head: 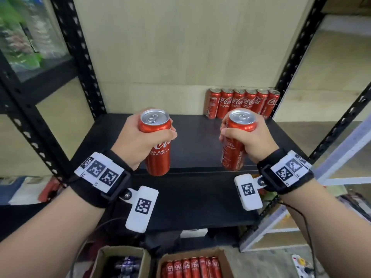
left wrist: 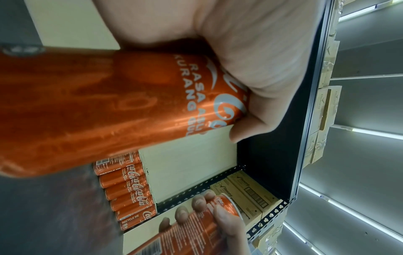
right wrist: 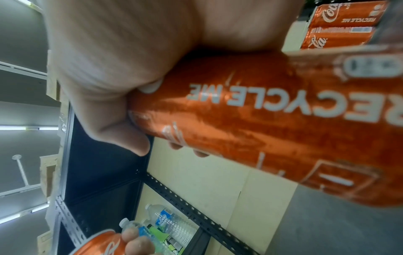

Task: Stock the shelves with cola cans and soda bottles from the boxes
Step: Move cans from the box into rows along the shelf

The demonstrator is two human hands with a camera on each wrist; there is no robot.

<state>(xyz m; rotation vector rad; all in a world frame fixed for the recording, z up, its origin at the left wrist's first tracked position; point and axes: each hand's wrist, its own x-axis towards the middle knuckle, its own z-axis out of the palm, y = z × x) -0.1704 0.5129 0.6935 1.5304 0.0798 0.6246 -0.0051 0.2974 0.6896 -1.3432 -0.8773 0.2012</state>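
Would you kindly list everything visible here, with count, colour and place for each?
held cans: two, red, one in each hand, above the shelf's front edge.
row of cans: six, red, upright at the shelf's back right corner.
shelf: one, black, between perforated black posts.
box of cans: one, brown cardboard, red cans inside, on the floor below.
second box: one, brown cardboard, left of it; contents dark and unclear.
water bottles: at least two, clear, blue labels, in the neighbouring bay to the left.
left hand: grips one can.
right hand: grips the other can.
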